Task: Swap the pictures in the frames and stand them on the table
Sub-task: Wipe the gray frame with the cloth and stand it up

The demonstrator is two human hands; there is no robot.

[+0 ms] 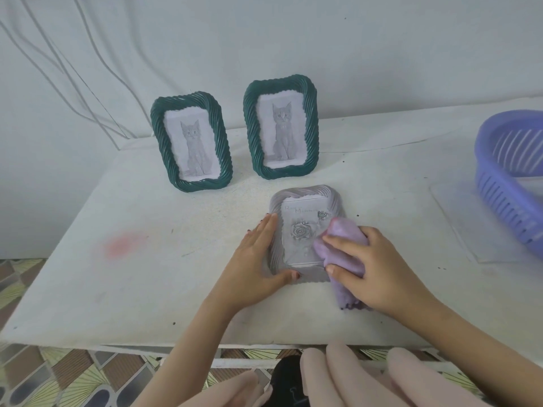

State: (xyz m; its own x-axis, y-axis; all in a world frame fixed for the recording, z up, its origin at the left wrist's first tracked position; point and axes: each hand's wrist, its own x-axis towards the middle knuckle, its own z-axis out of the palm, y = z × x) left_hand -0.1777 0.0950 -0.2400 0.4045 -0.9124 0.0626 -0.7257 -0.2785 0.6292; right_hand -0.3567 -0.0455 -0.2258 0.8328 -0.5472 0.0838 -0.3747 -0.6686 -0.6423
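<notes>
Pale frame (302,227) lies flat near the table's (132,289) front edge. Left hand (258,259), fingers straight, presses its left rim. Right hand (379,268) grips a cloth (343,239) on its right side. Green frames (191,142) stand behind it, apart from each other. A basket (499,201) sits well to its right.

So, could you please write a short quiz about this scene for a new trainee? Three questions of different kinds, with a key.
1. True or false: the left green frame and the right green frame both stand upright, and each shows a cat.
2. What does the right hand hold? A) a purple cloth B) a pen C) a loose picture
3. In your own words: where does the left hand rest?

Key: 1. True. 2. A. 3. Flat on the left edge of the pale frame, which lies on the table.
</notes>
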